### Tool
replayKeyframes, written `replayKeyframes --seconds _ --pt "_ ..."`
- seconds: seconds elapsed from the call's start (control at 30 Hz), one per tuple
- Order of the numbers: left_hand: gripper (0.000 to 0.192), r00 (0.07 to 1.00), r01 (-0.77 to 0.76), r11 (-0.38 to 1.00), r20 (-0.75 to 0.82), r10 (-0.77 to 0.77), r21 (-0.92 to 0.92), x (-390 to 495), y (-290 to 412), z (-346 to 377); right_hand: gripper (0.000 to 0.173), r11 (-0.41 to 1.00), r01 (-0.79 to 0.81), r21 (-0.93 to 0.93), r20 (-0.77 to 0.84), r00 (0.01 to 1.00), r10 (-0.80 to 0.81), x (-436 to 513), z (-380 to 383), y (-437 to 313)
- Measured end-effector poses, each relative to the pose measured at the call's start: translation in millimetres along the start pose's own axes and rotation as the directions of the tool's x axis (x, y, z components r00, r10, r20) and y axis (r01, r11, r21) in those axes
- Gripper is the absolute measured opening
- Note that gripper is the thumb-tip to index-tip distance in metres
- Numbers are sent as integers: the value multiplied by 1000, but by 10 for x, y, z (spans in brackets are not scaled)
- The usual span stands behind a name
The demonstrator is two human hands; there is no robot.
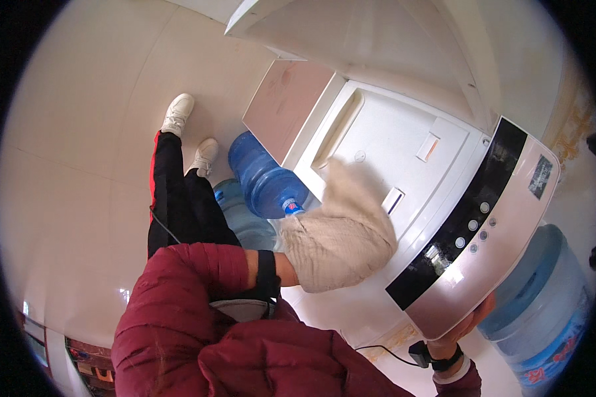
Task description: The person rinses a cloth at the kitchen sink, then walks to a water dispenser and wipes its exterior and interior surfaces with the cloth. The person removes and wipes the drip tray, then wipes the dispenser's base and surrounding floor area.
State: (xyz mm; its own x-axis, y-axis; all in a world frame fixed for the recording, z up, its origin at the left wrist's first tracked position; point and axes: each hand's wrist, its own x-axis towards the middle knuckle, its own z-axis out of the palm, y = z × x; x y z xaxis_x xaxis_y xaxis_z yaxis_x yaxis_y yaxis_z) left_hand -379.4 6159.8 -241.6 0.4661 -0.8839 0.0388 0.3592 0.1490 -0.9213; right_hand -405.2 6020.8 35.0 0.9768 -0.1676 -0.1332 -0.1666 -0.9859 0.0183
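A water dispenser (482, 253) with a pink and black control panel and a white front recess (382, 124) stands before me. Draped over my left hand (335, 243) is a beige cloth (347, 258), which hides the fingers. The cloth lies against the dispenser's front, near the tap with a blue mark (393, 200); its upper end is blurred. Another tap, marked orange (428, 147), sits farther up the recess. At the lower corner of the panel, my right hand (464, 322) grips the dispenser's edge, some fingers hidden behind it.
Blue water bottles (273, 183) lie or stand on the floor beside the dispenser. A large water bottle (536, 307) is behind the panel at right. White furniture (377, 34) rises alongside. A black cable (382, 347) runs to my right wrist. Pale floor (79, 149) spreads left.
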Motion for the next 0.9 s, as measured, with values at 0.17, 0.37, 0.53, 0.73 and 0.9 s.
replayKeyframes --seconds 0.17,0.37,0.53,0.73,0.9 --pt "47 994 64 854 -113 -7 516 201 179 -287 59 992 -41 -119 48 998 47 -105 -64 84" --pt "47 973 -112 -414 185 141 903 1162 505 124 60 994 -57 -96 19 998 59 -220 -50 196" --pt "47 952 -68 -686 253 173 724 1347 484 293 64 982 -170 -78 24 985 173 -305 -73 254" --pt "46 991 -81 704 -19 133 705 720 287 -57 60 982 -104 -157 65 991 116 -299 -104 287" --pt "46 996 -26 895 -63 60 445 397 129 -268 63 986 -135 -98 30 990 138 -271 -53 280"
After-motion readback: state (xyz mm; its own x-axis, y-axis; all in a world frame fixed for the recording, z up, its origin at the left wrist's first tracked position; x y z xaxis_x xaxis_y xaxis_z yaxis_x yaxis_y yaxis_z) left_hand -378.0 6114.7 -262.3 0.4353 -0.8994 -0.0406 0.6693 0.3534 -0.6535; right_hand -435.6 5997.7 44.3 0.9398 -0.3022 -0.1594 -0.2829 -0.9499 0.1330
